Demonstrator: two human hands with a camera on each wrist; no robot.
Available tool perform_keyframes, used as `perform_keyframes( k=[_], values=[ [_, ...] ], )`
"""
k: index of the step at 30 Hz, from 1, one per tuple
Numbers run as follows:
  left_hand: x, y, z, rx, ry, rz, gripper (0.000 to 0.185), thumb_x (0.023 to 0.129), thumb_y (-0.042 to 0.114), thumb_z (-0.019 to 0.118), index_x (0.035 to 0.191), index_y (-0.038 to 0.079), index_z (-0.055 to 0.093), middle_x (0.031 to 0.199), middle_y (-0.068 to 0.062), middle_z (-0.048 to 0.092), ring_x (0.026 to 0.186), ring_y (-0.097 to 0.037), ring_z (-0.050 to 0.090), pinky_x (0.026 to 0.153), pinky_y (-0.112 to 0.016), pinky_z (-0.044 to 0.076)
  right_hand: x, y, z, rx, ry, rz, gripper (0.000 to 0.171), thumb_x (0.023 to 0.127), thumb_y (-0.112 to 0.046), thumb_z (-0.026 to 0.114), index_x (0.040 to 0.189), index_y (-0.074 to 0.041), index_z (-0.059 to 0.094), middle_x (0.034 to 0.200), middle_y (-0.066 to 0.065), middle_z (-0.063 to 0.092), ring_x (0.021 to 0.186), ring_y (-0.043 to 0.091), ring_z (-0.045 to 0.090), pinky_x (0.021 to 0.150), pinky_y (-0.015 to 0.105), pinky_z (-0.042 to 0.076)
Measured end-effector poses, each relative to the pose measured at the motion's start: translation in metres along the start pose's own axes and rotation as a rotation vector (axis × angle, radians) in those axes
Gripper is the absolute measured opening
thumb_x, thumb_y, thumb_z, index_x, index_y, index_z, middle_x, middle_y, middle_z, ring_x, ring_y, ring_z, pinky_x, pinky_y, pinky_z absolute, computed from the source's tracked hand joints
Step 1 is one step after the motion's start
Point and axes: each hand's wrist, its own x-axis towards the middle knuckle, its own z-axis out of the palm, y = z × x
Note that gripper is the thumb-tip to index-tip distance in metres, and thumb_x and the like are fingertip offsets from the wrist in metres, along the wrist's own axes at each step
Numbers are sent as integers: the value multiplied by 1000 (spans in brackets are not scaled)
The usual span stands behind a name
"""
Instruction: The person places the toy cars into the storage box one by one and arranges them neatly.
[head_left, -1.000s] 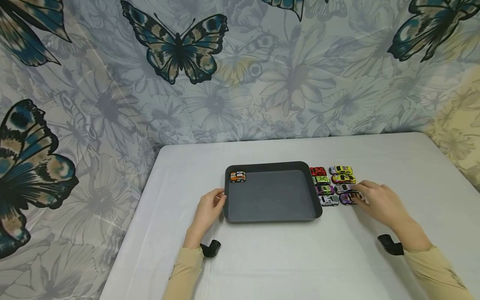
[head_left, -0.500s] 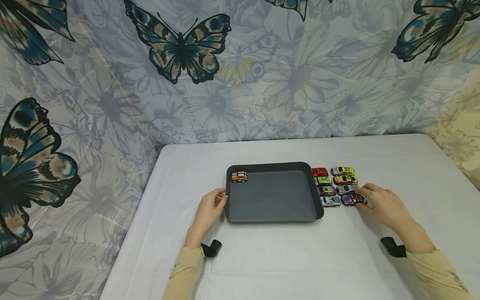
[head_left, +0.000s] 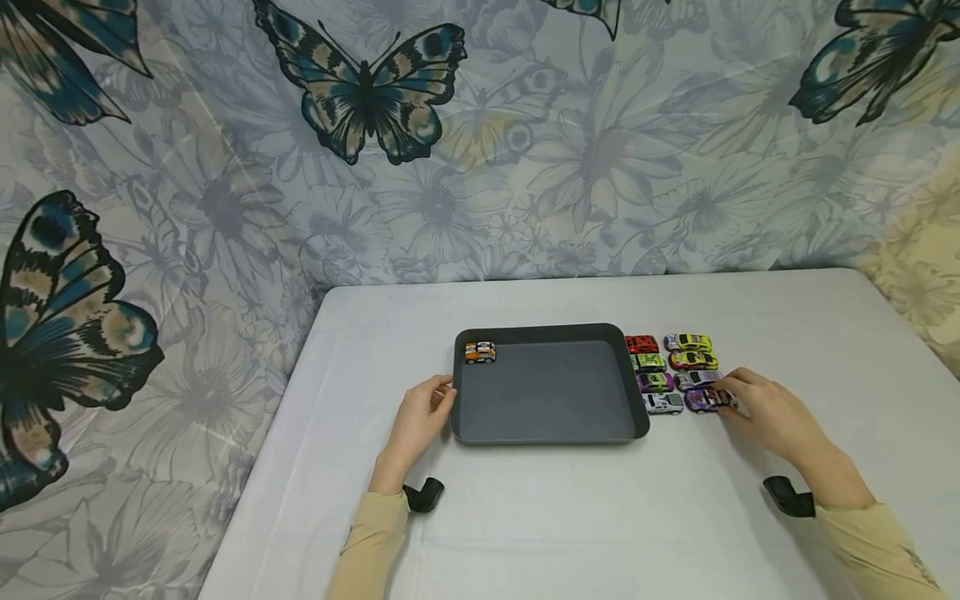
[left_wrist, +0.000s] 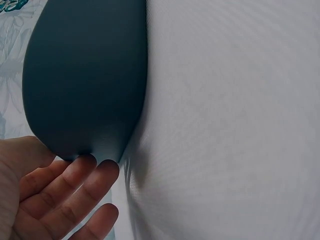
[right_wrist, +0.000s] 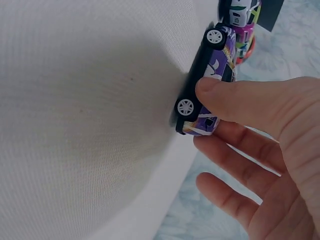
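A dark grey tray [head_left: 551, 392] lies on the table, with an orange toy car [head_left: 480, 352] in its far left corner. My left hand [head_left: 422, 417] holds the tray by its left rim, the thumb on one side and fingertips against its end in the left wrist view. Right of the tray, several toy cars stand in two columns. My right hand [head_left: 776, 421] pinches the purple toy car [right_wrist: 212, 67] at the near right of the group, thumb along its wheel side. It appears to rest on the cloth. The fingers beyond the car are partly hidden.
Beside the tray are a red car [head_left: 642, 343], a green car [head_left: 648, 362], a white car [head_left: 663, 403] and two yellow cars further right. A silver car [head_left: 697, 379] sits just beyond the purple one. White cloth [head_left: 570, 517] covers the table; a butterfly-print curtain [head_left: 525, 167] hangs behind.
The right fingers have shifted slightly along the purple car, showing more of it. The left hand stays at the tray's rim. The head view has drifted a little.
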Motion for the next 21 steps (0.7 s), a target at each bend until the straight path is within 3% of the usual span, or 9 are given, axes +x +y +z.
perform_keyframes(
  k=[21],
  values=[
    [3, -2, 0, 8, 2, 3, 26, 92, 12, 58, 113, -3, 62, 86, -7, 65, 68, -10, 58, 60, -24, 48, -3, -1, -3, -4, 56, -41, 32, 58, 3, 80, 86, 3, 65, 84, 14, 61, 67, 31, 59, 57, 45, 48]
  ],
)
